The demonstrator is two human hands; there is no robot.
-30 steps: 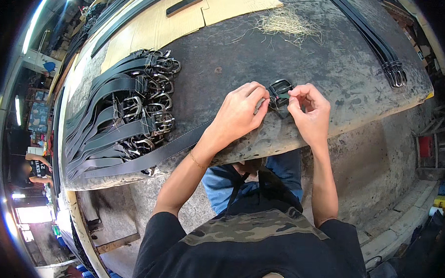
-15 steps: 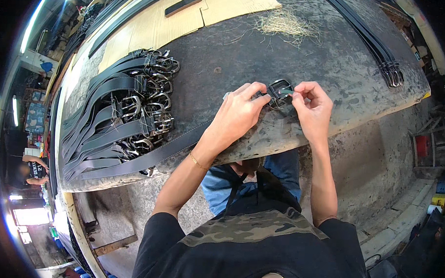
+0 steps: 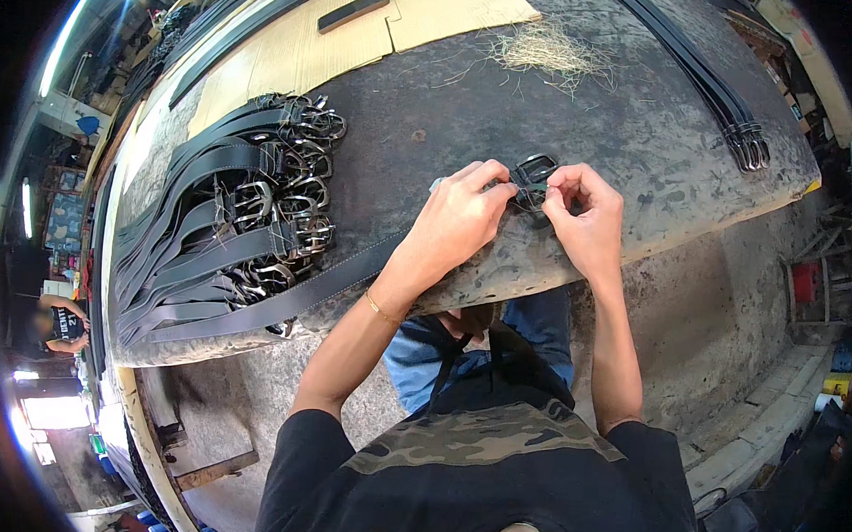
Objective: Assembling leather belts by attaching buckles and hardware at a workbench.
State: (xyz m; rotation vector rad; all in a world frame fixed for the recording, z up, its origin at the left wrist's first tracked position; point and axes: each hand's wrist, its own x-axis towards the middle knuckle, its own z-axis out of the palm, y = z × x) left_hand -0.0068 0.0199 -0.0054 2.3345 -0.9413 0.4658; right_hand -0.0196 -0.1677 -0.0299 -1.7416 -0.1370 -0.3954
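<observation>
A dark belt (image 3: 324, 289) with pale edge stitching runs along the near side of the table to its metal buckle (image 3: 539, 164). My left hand (image 3: 458, 209) is closed on the belt's end just left of the buckle, its thumb and forefinger pinched there. Across the buckle's lower part lies a thin greenish strip (image 3: 534, 186); my right hand (image 3: 589, 215) pinches its right end between thumb and fingertips. What exactly the strip is, I cannot make out. Fine threads or wires show below the buckle, partly hidden by my fingers.
Many buckled belts (image 3: 226, 212) lie piled at the left. More dark belts (image 3: 696, 69) stretch across the far right. A heap of straw-coloured thread scraps (image 3: 551, 53) sits at the back, beside cardboard (image 3: 292, 69) bearing a dark block (image 3: 352, 11). Another person (image 3: 65, 324) is at far left.
My right hand has moved slightly left, bringing the thin strip further across the buckle. The left hand stays in place on the belt.
</observation>
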